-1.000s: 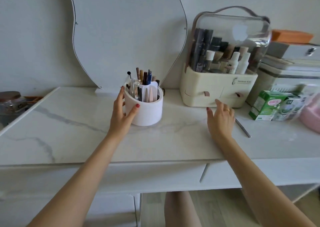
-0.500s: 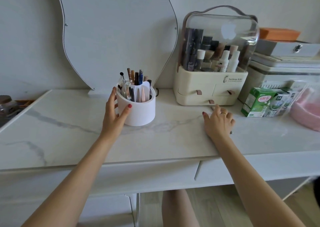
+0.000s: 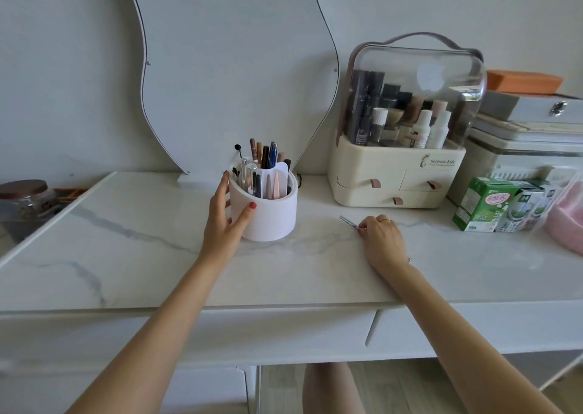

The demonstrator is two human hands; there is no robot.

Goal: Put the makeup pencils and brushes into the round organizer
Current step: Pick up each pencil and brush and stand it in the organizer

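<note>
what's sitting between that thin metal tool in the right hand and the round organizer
Nothing visible. The right hand pinches the thin metal tool low over the marble top, and only bare marble separates it from the round organizer, which the left hand holds at its far side.

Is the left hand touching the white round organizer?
Touching. The head view shows the left hand wrapped on the round organizer's side, thumb pressed on its front wall and fingers behind its rim.
</note>
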